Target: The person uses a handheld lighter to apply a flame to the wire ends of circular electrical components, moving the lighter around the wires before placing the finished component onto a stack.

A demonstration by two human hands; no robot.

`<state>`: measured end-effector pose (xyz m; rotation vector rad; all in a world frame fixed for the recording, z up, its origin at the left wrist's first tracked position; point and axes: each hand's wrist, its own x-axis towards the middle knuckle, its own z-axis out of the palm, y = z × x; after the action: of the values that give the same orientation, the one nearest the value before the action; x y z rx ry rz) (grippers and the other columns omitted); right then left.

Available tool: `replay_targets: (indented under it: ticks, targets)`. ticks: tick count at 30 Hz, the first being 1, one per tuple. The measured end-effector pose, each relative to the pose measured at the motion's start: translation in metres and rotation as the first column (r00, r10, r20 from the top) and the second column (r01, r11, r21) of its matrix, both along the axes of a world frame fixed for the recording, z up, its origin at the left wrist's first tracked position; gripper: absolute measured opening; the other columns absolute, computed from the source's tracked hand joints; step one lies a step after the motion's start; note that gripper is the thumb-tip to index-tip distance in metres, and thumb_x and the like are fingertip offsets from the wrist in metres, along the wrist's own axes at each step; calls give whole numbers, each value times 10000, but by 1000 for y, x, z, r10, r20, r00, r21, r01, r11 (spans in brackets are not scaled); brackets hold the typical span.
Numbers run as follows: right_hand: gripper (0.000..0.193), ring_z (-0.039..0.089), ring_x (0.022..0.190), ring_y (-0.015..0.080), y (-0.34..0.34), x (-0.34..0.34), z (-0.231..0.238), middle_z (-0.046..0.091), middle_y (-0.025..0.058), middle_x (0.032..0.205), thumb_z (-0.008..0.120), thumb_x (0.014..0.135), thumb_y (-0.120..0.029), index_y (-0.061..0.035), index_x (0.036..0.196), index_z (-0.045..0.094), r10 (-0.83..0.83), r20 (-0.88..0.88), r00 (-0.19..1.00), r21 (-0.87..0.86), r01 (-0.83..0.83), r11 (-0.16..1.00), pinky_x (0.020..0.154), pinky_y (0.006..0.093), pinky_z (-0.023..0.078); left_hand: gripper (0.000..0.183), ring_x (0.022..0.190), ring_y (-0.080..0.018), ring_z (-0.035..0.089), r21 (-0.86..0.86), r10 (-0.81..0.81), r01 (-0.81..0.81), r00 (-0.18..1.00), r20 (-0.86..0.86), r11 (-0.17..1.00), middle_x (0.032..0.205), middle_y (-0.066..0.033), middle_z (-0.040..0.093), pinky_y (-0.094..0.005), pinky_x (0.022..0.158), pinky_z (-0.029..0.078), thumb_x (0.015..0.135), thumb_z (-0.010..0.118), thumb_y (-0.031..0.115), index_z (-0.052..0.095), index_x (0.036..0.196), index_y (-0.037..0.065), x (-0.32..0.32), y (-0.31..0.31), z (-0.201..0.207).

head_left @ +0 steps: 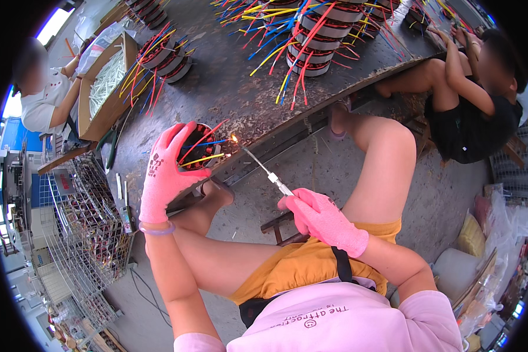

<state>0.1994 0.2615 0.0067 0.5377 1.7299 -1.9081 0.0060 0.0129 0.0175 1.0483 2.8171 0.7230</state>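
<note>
My left hand (169, 167), in a pink glove, is closed around a wound motor stator (195, 141) at the table's edge. Red, blue and yellow wires stick out of the stator toward the right. My right hand (322, 218), gloved the same, grips a small torch (280, 184) with a pale handle and a thin metal tube. A small orange flame (233, 138) burns just beyond the tube's tip, at the end of the blue wire. Another glow shows at the yellow wire's end. The fingers under the torch handle are partly hidden.
Stacked stators (314, 50) with coloured wires stand on the dark, worn table (229, 76). A carton (108, 85) of white sleeves is at the left. Wire racks (82, 217) stand below it. One person (47, 88) sits at far left, another (472, 105) at right.
</note>
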Motion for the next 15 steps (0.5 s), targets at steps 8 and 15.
replay_targets:
  ticks: [8, 15]
  targets:
    - [333, 452, 528, 72, -1, -1, -3, 496, 16, 618, 478, 1022, -308, -7, 1058, 616, 5, -22, 1000, -13, -6, 1000, 504, 249, 373, 889, 1252, -375, 502, 21, -28, 29, 999, -30, 999, 1364, -175, 531, -441, 1077, 408, 558, 865, 157, 535, 1379, 77, -2, -2, 0]
    - [330, 444, 527, 67, 0, -1, -1, 498, 8, 622, 470, 1026, -304, -9, 1057, 615, 14, -14, 1000, -18, -14, 1000, 508, 242, 369, 884, 1255, -374, 501, 18, -26, 27, 999, -27, 999, 1364, -176, 531, -441, 1078, 408, 564, 868, 169, 536, 1379, 78, -2, -3, -2]
